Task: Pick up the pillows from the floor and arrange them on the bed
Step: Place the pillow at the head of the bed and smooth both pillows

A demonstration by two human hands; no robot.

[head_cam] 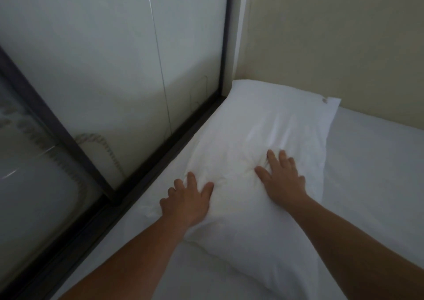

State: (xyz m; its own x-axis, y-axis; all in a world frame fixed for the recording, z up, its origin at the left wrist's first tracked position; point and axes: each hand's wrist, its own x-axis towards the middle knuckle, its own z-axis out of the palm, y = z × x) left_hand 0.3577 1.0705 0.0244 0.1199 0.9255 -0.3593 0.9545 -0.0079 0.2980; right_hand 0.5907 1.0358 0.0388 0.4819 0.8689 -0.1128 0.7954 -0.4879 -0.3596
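Observation:
A white pillow (263,134) lies on the bed (376,166), its long side along the dark window frame and its far end in the corner of the room. My left hand (187,200) presses flat on the pillow's near left part with fingers spread. My right hand (283,177) presses flat on its middle, fingers apart, and the fabric creases around the fingertips. Neither hand holds anything. No other pillow shows in the head view.
A frosted glass window with a dark frame (160,152) runs along the bed's left side. A beige wall (332,42) stands behind the pillow. White sheet stretches to the right of the pillow.

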